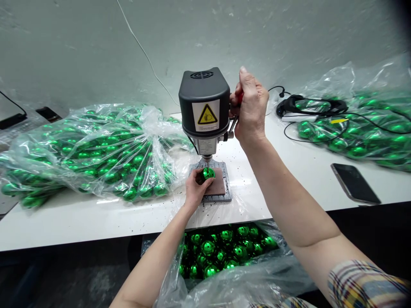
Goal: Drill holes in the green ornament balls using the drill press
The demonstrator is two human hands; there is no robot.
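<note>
A small black bench drill press (pixel 204 100) with a yellow warning label stands on the white table. Under its bit, my left hand (pixel 196 187) pinches a shiny green ball ornament (pixel 209 173) against a brown pad (pixel 217 184) on the grey base plate (pixel 227 194). The bit reaches down to the top of the ball; whether it has gone in I cannot tell. My right hand (pixel 252 105) is wrapped around the red-knobbed feed lever (pixel 235 122) at the drill's right side, its thumb pointing up. Dark specks lie around the base.
Plastic bags of green balls lie at left (pixel 96 149) and right (pixel 369 128). An open bag of balls (pixel 224 248) sits below the table edge. A phone (pixel 355 183) lies at right, near a black headset-like strap (pixel 311 105) and cables.
</note>
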